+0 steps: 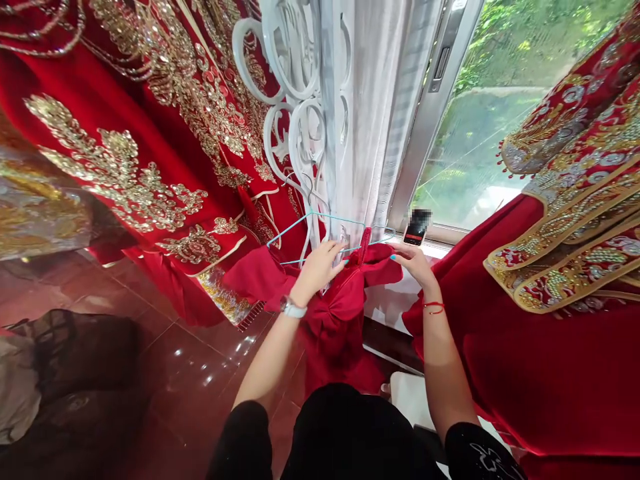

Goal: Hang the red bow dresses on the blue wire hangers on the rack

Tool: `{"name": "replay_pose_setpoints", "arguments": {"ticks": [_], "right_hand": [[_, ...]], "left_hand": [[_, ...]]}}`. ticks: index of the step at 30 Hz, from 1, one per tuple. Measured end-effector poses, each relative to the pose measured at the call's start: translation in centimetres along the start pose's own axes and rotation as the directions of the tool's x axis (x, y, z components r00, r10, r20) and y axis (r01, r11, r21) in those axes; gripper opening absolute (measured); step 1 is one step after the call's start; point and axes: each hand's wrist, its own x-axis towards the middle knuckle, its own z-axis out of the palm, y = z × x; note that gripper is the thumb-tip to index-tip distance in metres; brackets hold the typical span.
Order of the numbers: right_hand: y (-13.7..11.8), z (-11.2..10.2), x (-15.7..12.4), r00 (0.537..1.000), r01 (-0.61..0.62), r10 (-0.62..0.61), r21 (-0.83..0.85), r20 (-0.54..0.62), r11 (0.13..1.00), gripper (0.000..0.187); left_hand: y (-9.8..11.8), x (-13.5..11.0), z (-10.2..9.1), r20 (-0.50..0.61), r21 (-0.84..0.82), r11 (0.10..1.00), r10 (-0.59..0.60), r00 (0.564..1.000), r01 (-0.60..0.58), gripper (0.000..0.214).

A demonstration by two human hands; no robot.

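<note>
A plain red dress [345, 300] hangs in front of me on a thin light-blue wire hanger [291, 230]. My left hand [323, 265] is closed at the dress's upper edge, thumb and fingers drawn together on the fabric. At the right side of the top, my right hand [414, 263] pinches the cloth near the hanger's end, its thumb showing a blue nail. Between the hands a narrow red strap or zip edge [366, 239] sticks up. Parts of the fingertips are hidden by the fabric.
Red gowns with gold beading [135, 173] hang at left; an embroidered red garment [565, 220] hangs at right. A white scrolled metal rack [305, 100] stands ahead beside a window [480, 147]. A phone [416, 228] rests on the sill. A dark bag [85, 387] lies at lower left.
</note>
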Motion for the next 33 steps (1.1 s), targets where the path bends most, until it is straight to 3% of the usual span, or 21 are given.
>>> {"name": "replay_pose_setpoints", "arguments": {"ticks": [3,6,10,14,16,21,24,27,33], "right_hand": [[-0.1,0.5,-1.2,1.0,-0.013,0.013,-0.003,-0.027,1.0,0.047],[-0.2,0.7,-2.6,1.0,-0.004,0.005,-0.033,0.02,0.999,0.047],[0.1,0.7,-3.6,0.997,0.05,-0.053,-0.064,-0.051,0.997,0.036],[0.2,0.8,-3.1,0.973,0.119,-0.134,-0.086,-0.189,0.989,0.031],[-0.3,0.7,-2.6,0.96,0.174,-0.194,-0.115,-0.204,0.978,0.028],[-2.7,-0.1,-1.1,0.967,0.251,-0.252,-0.194,0.023,0.948,0.02],[-4.3,-0.6,-0.1,0.949,0.3,-0.261,-0.261,0.175,0.917,0.017],[-6.2,-0.5,1.3,0.926,0.353,-0.284,-0.304,0.248,0.885,0.016],[-10.7,3.7,2.4,0.82,0.524,-0.352,-0.348,0.451,0.777,0.019]], "left_hand": [[1.1,4.1,3.0,0.05,-0.123,0.991,-0.051,0.997,0.057,0.043],[1.5,6.1,4.6,0.084,-0.193,0.967,-0.154,0.984,0.168,0.038],[1.6,6.0,5.0,0.072,-0.169,0.954,-0.239,0.968,0.248,0.036],[1.8,5.3,4.4,0.107,-0.176,0.955,-0.223,0.969,0.24,0.03],[1.9,5.2,4.0,0.15,-0.206,0.949,-0.212,0.966,0.24,0.027],[2.1,4.9,3.2,0.218,-0.245,0.941,-0.18,0.959,0.232,0.027],[2.2,4.8,3.0,0.208,-0.213,0.95,-0.183,0.961,0.227,0.027],[2.5,4.8,3.0,0.214,-0.187,0.958,-0.178,0.96,0.219,0.026],[2.8,4.7,3.7,0.173,-0.122,0.961,-0.225,0.959,0.247,0.023]]}}
